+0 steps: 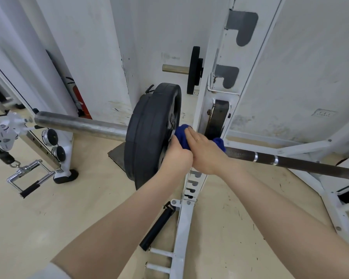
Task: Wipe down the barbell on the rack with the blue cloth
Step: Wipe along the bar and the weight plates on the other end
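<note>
The barbell (290, 161) lies across the white rack (208, 109), its dark shaft running right and its grey sleeve (79, 125) sticking out left past a black weight plate (147, 135). A blue cloth (182, 135) is wrapped around the bar just inside the plate, at the rack upright. My left hand (176, 158) grips the cloth-covered bar next to the plate. My right hand (205, 154) lies over the cloth right beside it, fingers pressed on top. A second fold of the cloth (220, 143) shows behind my right hand.
A smaller black plate (193, 70) hangs on a storage peg of the upright. A cable handle (31, 178) and a white pulley machine (48, 141) stand at the left. A black roller bar (156, 228) juts from the rack base below. White walls close behind.
</note>
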